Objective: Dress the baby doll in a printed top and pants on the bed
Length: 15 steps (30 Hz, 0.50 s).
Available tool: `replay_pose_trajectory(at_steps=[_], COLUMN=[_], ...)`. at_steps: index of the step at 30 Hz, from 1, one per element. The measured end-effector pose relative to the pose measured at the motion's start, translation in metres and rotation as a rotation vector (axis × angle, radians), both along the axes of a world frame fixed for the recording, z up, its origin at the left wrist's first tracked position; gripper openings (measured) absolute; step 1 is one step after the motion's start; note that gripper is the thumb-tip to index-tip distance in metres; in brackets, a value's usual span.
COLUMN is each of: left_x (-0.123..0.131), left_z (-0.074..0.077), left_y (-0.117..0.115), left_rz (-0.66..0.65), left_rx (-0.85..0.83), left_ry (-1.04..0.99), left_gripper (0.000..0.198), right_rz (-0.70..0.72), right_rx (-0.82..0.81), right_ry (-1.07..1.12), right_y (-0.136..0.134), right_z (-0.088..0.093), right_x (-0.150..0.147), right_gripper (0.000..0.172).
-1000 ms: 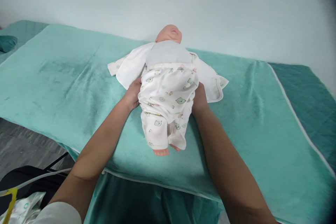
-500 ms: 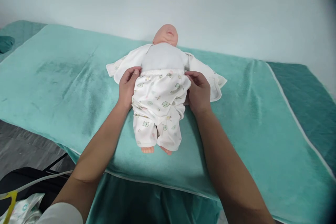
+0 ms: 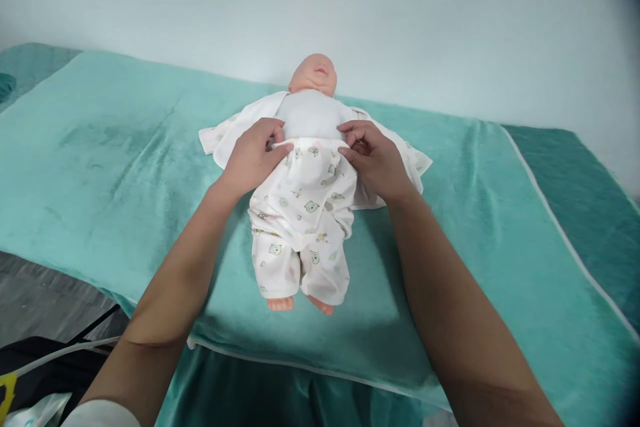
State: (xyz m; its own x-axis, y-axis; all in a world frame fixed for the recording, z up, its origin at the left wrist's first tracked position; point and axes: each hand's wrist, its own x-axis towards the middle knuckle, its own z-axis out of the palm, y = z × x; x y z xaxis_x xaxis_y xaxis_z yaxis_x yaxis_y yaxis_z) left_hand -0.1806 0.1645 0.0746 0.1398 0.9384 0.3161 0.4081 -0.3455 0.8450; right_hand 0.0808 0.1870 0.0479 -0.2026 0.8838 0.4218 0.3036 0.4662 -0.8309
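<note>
A baby doll [image 3: 314,75] lies on its back on a teal blanket [image 3: 110,153], head toward the wall. It wears white trousers with a small animal print [image 3: 300,227], and an open white jacket [image 3: 227,130] is spread under it. My left hand [image 3: 253,153] pinches the trousers' waistband at the doll's left-of-frame side. My right hand [image 3: 373,157] pinches the waistband on the other side. Both hands rest against the doll's white torso [image 3: 310,117]. The doll's bare feet [image 3: 300,305] stick out of the trouser legs.
The blanket covers a bed that stands against a pale wall [image 3: 400,20]; its white-piped front edge [image 3: 300,367] hangs near me. A darker teal quilt [image 3: 590,200] shows at the right. At the lower left lie a dark bag [image 3: 45,353] and some plastic wrapping.
My hands came out from under the doll's hips, lowered it flat and slid up the trousers to the waistband at its belly.
</note>
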Motion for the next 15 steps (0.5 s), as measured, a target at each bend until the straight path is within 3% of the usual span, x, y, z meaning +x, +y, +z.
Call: replay_pose_trajectory(at_steps=[3, 6, 9, 12, 15], left_x=[0.001, 0.000, -0.002, -0.002, -0.001], left_z=[-0.008, -0.026, -0.045, -0.052, -0.043], left_y=[0.017, 0.043, 0.061, 0.061, 0.052], left_rz=[0.089, 0.234, 0.358, 0.309, 0.151], left_rx=[0.021, 0.034, -0.029, -0.057, 0.029], left_ry=[-0.138, -0.260, -0.326, -0.367, -0.334], left_gripper=[0.022, 0.026, 0.029, 0.024, 0.016], right_rz=[-0.107, -0.227, -0.257, -0.220, -0.139], right_rx=[0.035, 0.041, 0.063, 0.105, 0.165], right_ry=[-0.078, -0.177, -0.179, -0.148, -0.145], right_y=[0.008, 0.025, 0.041, 0.050, 0.051], right_z=[0.003, 0.005, 0.002, -0.004, -0.009], right_x=[-0.005, -0.013, -0.020, -0.021, -0.014], right_gripper=[0.029, 0.022, 0.019, 0.019, 0.027])
